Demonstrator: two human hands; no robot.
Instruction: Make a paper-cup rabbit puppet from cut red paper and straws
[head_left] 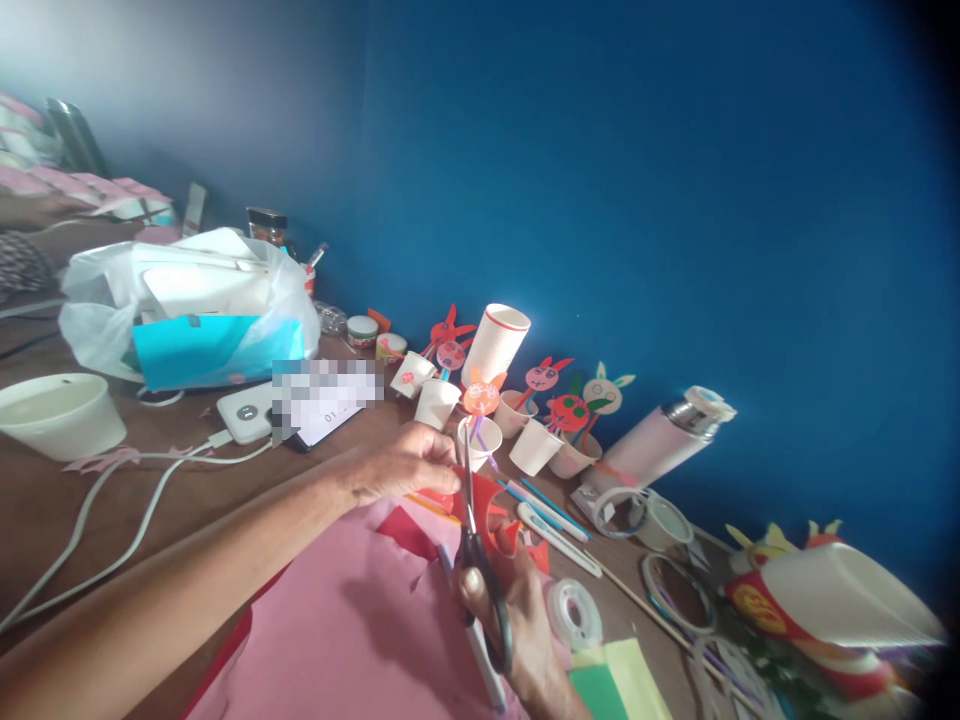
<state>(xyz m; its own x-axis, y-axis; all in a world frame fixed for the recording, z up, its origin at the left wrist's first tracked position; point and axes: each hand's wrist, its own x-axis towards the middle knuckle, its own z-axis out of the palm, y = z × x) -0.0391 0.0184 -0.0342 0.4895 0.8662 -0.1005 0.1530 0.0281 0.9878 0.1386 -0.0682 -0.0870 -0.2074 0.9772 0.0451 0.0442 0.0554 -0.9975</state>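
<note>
My left hand [401,465] is closed in a pinch on a piece of red paper [487,510] held above the table. My right hand [514,625] grips black-handled scissors [480,560], blades pointing up into the red paper. A white pen [480,655] lies under my right hand. Beneath both hands lies a pink paper sheet [352,630] with red scraps [409,530] on it. Just beyond my hands stand several small white paper cups [534,445] with paper bunny figures [568,410] on straws.
A white plastic bag [187,300] with a teal folder, a white bowl [60,412], a power bank [247,412] and phone with cables lie at the left. A thermos [660,440], tape rolls [574,612], a cutter [559,535] and green and yellow paper [619,680] are at the right. Blue wall behind.
</note>
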